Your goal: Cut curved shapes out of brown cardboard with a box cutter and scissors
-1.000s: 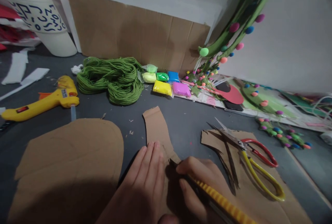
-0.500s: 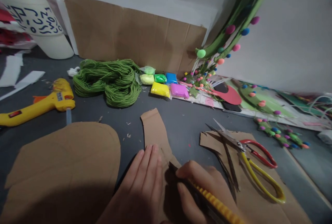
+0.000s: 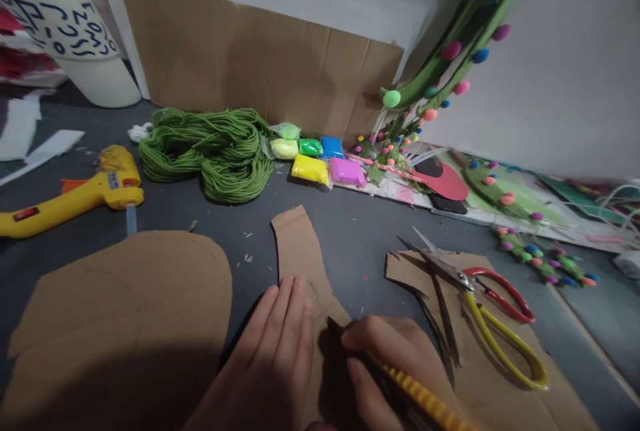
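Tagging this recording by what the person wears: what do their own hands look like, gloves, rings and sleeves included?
The left hand and right hand are both bare: no gloves, and no rings on the fingers in view. No sleeve, cable or marking shows on either one.

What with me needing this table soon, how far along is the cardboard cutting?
The rounded cardboard piece looks cut out already. The left hand presses the curved cardboard strip; the right hand holds the utility knife to it. Faint marks near the blade suggest cutting is left.
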`<state>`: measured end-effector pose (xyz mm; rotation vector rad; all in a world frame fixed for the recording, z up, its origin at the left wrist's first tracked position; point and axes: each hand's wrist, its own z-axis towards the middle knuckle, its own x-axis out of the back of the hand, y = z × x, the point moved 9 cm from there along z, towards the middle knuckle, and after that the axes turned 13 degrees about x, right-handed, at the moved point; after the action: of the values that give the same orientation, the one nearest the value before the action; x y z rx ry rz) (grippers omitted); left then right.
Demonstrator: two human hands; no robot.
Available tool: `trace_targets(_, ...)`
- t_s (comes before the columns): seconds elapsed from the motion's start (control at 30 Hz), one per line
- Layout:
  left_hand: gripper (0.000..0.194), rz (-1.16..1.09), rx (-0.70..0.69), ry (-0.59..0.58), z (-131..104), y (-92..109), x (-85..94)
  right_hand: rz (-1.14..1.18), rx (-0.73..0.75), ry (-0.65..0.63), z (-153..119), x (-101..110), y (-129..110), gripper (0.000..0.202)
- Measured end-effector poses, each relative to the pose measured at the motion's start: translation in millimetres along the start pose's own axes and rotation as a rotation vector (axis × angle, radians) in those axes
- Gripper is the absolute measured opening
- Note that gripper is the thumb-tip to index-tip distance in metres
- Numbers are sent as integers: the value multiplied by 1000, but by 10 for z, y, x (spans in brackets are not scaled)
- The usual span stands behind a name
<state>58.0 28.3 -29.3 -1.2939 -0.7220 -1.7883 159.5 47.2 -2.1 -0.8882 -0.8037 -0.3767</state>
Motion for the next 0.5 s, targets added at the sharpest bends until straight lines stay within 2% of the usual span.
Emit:
trace_targets(0.07,77,16,-27,-28,10,4,-8,56,-87,61,-28,40,73,12)
trace_targets(0.13,79,26,-63,-46,17,26,-14,176,-244,112,-87,56,224,8)
trace_targets(0.2,82,12,-49,-43,35,26,-4,410,-422,131,-166,-11,393,3)
trace_targets(0.27,82,-14,11,-27,60,-7,24,686,-535,126,-214,-128,482,13)
trace_targets(0.37,68,-30,33,-8,80,-15,79,917,-563,95,-212,-232,505,25)
trace_targets(0.5,52,-54,-10,46,76,4,175,966,-554,66,-175,-249,502,28)
